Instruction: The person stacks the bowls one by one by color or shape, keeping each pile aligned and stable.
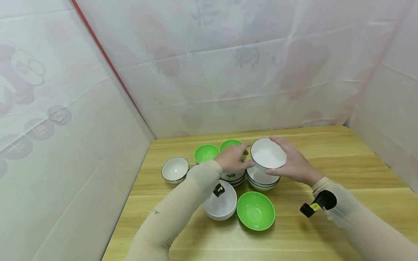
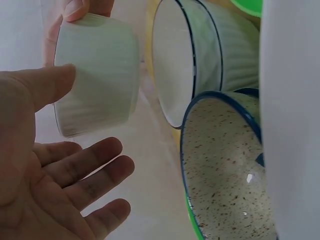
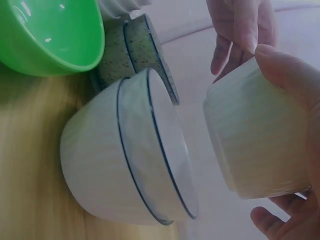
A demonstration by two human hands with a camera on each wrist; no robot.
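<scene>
The right hand [image 1: 295, 165] has its fingers [image 3: 287, 75] curled round a ribbed white ceramic bowl [image 1: 268, 153], held in the air just above a stack of two white dark-rimmed bowls [image 1: 262, 179]. The left hand [image 1: 232, 158] is beside it — fingers [image 2: 95, 172] spread and relaxed, thumb touching the bowl's side. A green plastic bowl [image 1: 255, 211] sits nearer on the wooden tabletop [image 1: 326, 145].

A light wooden surface [image 1: 326, 217] sits enclosed by translucent white sheeting [image 1: 228, 65] with faint reddish prints; a red strip [image 1: 104, 54] marks one corner, under soft, even light.
</scene>
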